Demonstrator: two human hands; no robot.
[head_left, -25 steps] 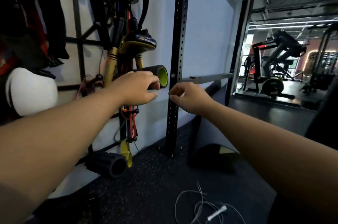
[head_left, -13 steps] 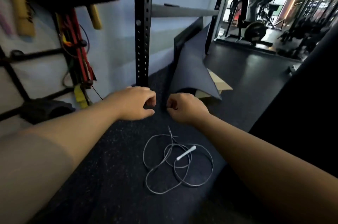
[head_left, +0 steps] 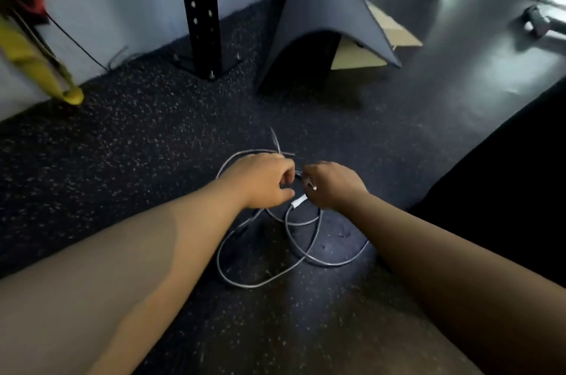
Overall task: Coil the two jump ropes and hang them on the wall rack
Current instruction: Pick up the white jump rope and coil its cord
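A thin grey jump rope [head_left: 294, 264] lies in loose tangled loops on the dark speckled floor. Its white handle [head_left: 298, 200] sticks out from under my right hand [head_left: 332, 185], whose fingers are curled around it. My left hand [head_left: 263, 181] hovers just to the left, low over the far loops, fingers curled with thumb and fingertips close together. Whether it grips the rope is hidden by the hand. Both hands nearly touch. Only this one rope shows on the floor, and the wall rack is out of view.
A black perforated upright post [head_left: 199, 7] stands bolted to the floor ahead. A bent grey mat [head_left: 321, 16] covers a cardboard box [head_left: 361, 56] to its right. Yellow and red bands [head_left: 36, 65] hang at the left by the white wall. A dumbbell [head_left: 536, 22] lies far right.
My view has dropped from the wall rack to the floor. Both hands have come down from the rack height onto the rope, and my right hand has closed on the white handle.
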